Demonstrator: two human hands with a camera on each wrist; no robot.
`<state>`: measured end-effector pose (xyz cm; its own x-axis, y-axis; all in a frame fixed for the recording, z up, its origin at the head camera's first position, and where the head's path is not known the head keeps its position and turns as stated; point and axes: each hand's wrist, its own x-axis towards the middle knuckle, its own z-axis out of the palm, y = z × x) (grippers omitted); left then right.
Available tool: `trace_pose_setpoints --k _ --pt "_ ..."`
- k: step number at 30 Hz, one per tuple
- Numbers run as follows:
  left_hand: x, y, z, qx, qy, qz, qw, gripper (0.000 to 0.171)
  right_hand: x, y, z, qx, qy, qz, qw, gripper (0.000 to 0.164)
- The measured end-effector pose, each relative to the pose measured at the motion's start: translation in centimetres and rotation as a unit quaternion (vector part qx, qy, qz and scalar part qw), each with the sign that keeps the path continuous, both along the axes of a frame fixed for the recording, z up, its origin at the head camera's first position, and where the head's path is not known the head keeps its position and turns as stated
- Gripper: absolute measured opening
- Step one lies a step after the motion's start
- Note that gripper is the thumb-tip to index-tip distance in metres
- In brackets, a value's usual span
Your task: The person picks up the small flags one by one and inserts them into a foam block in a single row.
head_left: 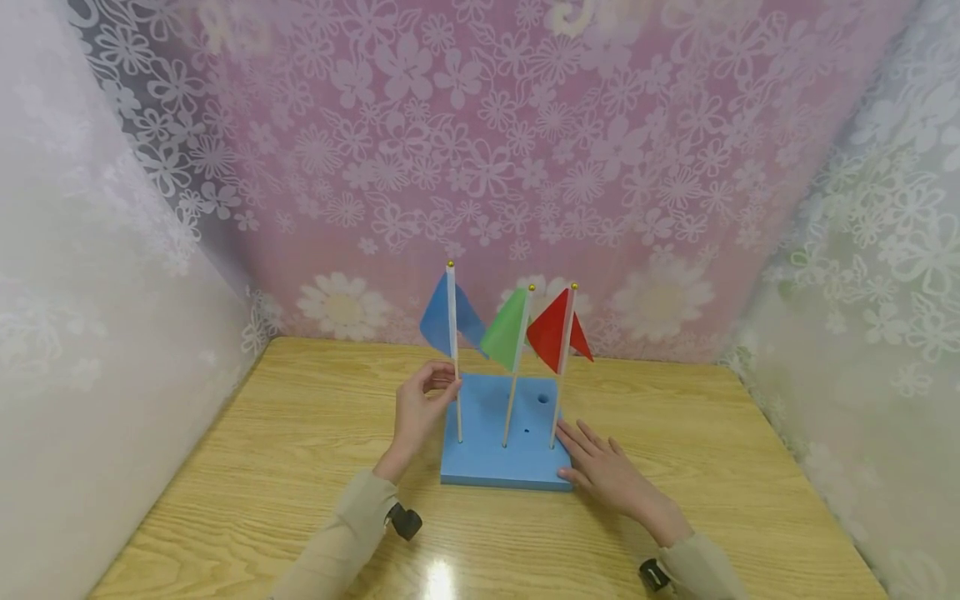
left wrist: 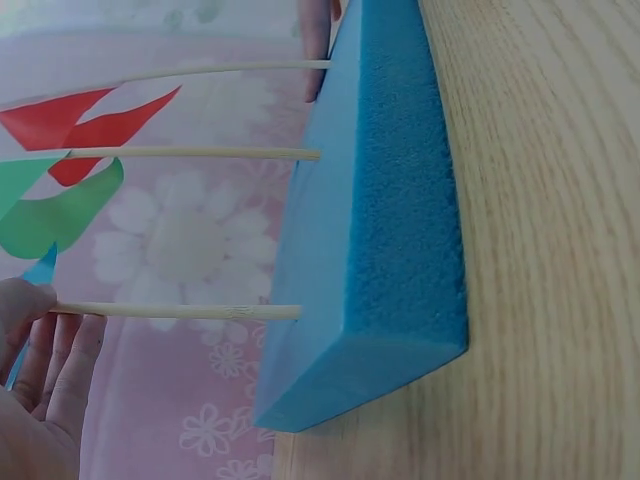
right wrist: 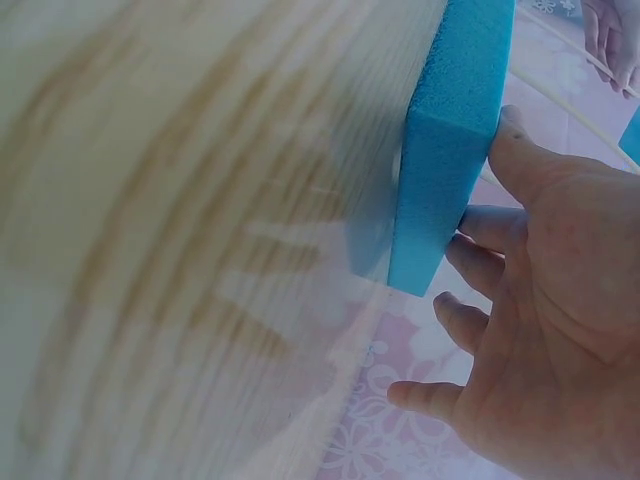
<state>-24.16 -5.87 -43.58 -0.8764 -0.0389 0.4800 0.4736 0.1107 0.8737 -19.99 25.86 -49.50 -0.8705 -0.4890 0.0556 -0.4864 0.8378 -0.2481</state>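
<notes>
A blue foam block point(head_left: 506, 473) lies flat on the table, with three small flags standing in its front row of holes. At the left is the blue flag point(head_left: 438, 321), its wooden stick pinched between thumb and fingers of my left hand point(head_left: 423, 408). The stick's lower end meets the foam in the left wrist view. The green flag point(head_left: 506, 329) stands in the middle and leans slightly right. The red flag point(head_left: 550, 333) stands at the right, also tilted. My right hand point(head_left: 611, 475) rests with straight fingers against the block's right edge; its thumb touches the front corner in the right wrist view.
Behind the sticks, the block has a larger round hole point(head_left: 543, 399) and a small hole point(head_left: 527, 431). The wooden table point(head_left: 315, 433) extends to both sides. Flower-patterned cloth point(head_left: 480, 167) hangs behind the table and on both sides.
</notes>
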Motion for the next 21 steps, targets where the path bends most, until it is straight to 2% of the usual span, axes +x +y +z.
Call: trace_pose_setpoints --k 5,13,21 --pt "0.2 0.1 -0.3 -0.001 -0.002 -0.002 1.0 0.017 0.0 -0.1 0.1 -0.002 0.002 0.0 1.0 0.065" --pt "0.6 0.2 -0.8 -0.014 -0.028 -0.005 0.9995 0.015 0.1 -0.2 0.3 -0.001 0.001 -0.001 1.0 0.065" --pt "-1.0 0.4 -3.7 -0.023 -0.028 0.01 0.9993 0.016 0.2 -0.2 0.3 -0.002 -0.002 -0.003 1.0 0.066"
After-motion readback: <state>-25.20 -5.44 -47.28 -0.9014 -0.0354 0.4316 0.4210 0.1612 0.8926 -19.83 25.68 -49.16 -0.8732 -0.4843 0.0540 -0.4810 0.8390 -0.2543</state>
